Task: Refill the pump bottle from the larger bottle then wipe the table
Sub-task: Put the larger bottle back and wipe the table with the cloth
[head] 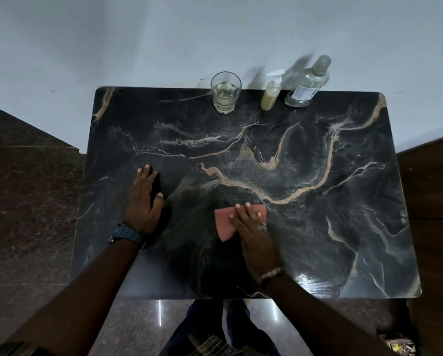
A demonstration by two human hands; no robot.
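While the right hand lies flat with straight fingers on a small pink square cloth, it presses this cloth onto the near middle part of the black marble table with tan and white veins. A silver ring sits on one finger of this hand, and a bracelet of pale beads goes around the wrist. To the left of it, the left hand rests on the table top with the palm down, the fingers straight and together, the thumb spread to the side; it holds nothing. A dark blue wristwatch is on its wrist. Far from both hands, three things stand in a row along the back edge of the table, near the grey wall. From left to right: a clear drinking glass with a little pale liquid, a small pump bottle with yellowish liquid, and a larger clear plastic bottle with a white label. The pump bottle stands between the glass and the larger bottle, close to the latter.
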